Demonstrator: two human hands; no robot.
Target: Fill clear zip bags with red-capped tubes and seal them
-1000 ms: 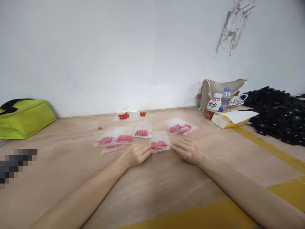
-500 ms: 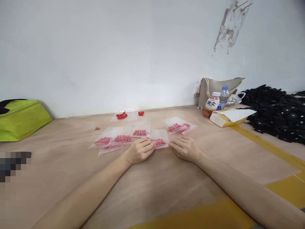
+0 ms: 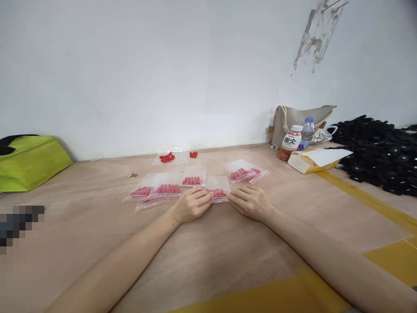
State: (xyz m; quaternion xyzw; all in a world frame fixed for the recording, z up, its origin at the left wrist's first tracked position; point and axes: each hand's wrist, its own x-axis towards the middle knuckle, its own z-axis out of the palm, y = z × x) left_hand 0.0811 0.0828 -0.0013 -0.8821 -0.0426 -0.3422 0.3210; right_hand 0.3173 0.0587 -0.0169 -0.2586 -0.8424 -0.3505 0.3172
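Between my hands lies a clear zip bag with several red, capsule-shaped pieces lined up along its near end. My left hand is closed, its fingertips pinching the bag's near left corner. My right hand is also closed, with its fingertips on the near right corner; the thumb is mostly hidden. Just beyond my left hand sits a similar filled bag. Further left, several filled bags overlap one another. To the right, beyond my right hand, more filled bags lie overlapping.
By the wall are loose red pieces and a clear bag with red pieces on it. A lime-green bag stands left. At right are a brown drink bottle, a water bottle, an opened box, a beige handbag and a black pile.
My right hand has moved slightly left, bringing its fingertips onto the bag's right corner. My left hand keeps its place at the left corner.
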